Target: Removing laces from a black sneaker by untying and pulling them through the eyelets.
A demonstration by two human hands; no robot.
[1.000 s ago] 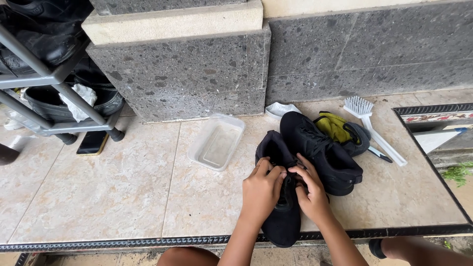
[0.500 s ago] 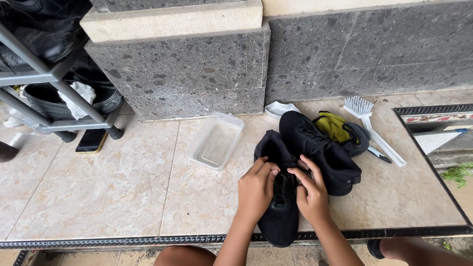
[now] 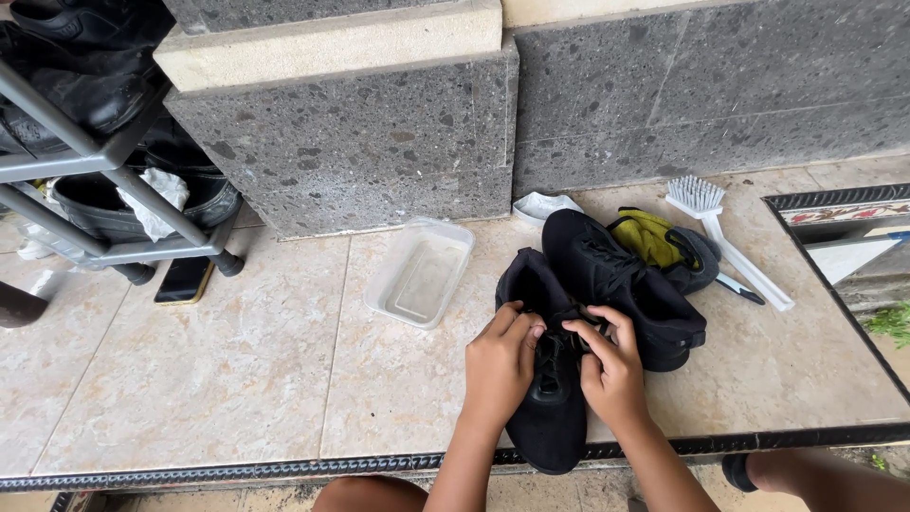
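A black shoe [image 3: 548, 417] lies on the tiled floor with its toe toward me. My left hand [image 3: 500, 365] and my right hand [image 3: 611, 372] both pinch its black laces over the tongue. A second black shoe [image 3: 621, 284] lies just behind it to the right, touching it. Behind that shoe sits a yellow-green and grey shoe or insole [image 3: 664, 245], partly hidden.
A clear plastic tub [image 3: 422, 273] rests left of the shoes. A white scrub brush [image 3: 725, 237] and a white cloth [image 3: 542, 206] lie by the grey stone wall. A metal shoe rack [image 3: 104, 190] with dark shoes stands at left, a phone [image 3: 183, 280] beside it.
My hands have shifted slightly on the laces of the near shoe. The shoes and other things have not moved.
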